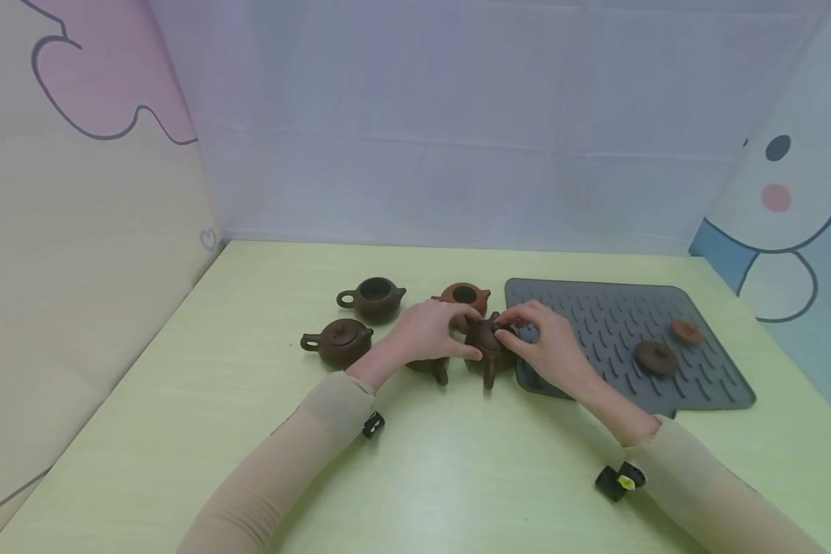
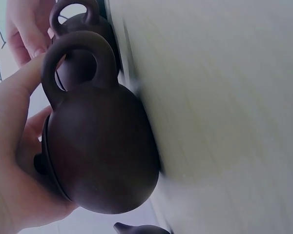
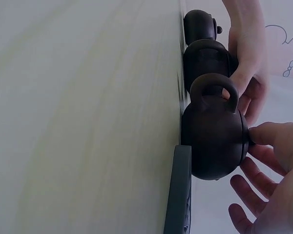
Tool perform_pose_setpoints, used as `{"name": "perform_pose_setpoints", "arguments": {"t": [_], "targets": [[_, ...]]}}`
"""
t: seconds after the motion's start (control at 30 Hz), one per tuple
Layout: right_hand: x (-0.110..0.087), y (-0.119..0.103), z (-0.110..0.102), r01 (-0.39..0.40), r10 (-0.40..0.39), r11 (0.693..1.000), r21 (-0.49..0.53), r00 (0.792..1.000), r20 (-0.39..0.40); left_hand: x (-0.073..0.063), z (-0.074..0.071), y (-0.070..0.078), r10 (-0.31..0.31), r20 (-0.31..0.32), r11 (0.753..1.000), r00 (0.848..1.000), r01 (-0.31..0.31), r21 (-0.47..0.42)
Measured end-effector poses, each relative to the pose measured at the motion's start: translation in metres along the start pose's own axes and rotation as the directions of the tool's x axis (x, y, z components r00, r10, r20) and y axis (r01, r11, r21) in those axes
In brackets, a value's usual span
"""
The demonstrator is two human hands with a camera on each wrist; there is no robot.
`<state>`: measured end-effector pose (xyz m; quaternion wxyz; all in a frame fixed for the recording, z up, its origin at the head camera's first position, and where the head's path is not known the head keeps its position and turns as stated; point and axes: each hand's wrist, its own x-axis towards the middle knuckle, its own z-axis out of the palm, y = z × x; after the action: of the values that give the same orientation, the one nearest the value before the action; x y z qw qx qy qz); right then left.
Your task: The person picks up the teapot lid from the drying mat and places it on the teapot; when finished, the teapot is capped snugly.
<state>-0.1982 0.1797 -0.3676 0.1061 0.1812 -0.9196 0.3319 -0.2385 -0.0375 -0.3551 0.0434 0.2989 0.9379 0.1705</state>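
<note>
A dark brown teapot (image 1: 481,355) stands at the left edge of the grey mat, its handle toward me. My left hand (image 1: 429,331) holds it from the left, thumb and fingers around its side. My right hand (image 1: 550,342) pinches the lid at the top, thumb and index finger at the knob; in the right wrist view the lid (image 3: 245,139) sits on the teapot's opening. Beneath my left hand, a second dark teapot (image 2: 102,146) with a lid stands on the table, partly hidden in the head view.
To the left are a lidded dark teapot (image 1: 344,343) and a lidless one (image 1: 379,302). A reddish lidless teapot (image 1: 474,295) stands behind my hands. On the grey mat (image 1: 595,315) lie a dark lid (image 1: 656,358) and a reddish lid (image 1: 686,332).
</note>
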Motion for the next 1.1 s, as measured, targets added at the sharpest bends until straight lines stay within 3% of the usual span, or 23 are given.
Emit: {"name": "perform_pose_setpoints", "arguments": {"t": [0.17, 0.37, 0.47, 0.63, 0.77, 0.9, 1.1], "targets": [[0.000, 0.000, 0.001, -0.001, 0.001, 1.000, -0.001, 1.000, -0.002, -0.006, 0.001, -0.002, 0.034, -0.049, 0.999, 0.998, -0.034, -0.001], [0.000, -0.001, 0.001, 0.000, 0.000, 1.000, 0.006, 1.000, -0.006, -0.019, -0.003, -0.011, 0.054, -0.180, 0.997, 0.982, -0.063, -0.043], [0.000, -0.001, 0.001, -0.007, 0.007, 1.000, 0.015, 1.000, -0.007, -0.026, -0.005, -0.021, 0.093, -0.268, 0.990, 0.959, -0.118, -0.080], [0.000, -0.001, 0.000, -0.008, 0.008, 1.000, 0.029, 1.000, -0.009, -0.035, -0.010, -0.038, 0.184, -0.408, 0.961, 0.894, -0.251, -0.117], [-0.001, 0.000, 0.000, 0.004, -0.004, 0.999, 0.033, 1.000, -0.012, -0.041, -0.014, -0.051, 0.190, -0.475, 0.950, 0.859, -0.283, -0.133], [-0.001, 0.001, 0.000, 0.010, -0.010, 0.999, 0.033, 1.000, -0.014, -0.048, -0.018, -0.063, 0.187, -0.510, 0.949, 0.840, -0.288, -0.127], [-0.002, 0.001, 0.000, 0.006, -0.006, 0.999, 0.036, 1.000, -0.013, -0.057, -0.025, -0.084, 0.171, -0.527, 0.954, 0.832, -0.273, -0.121]]}}
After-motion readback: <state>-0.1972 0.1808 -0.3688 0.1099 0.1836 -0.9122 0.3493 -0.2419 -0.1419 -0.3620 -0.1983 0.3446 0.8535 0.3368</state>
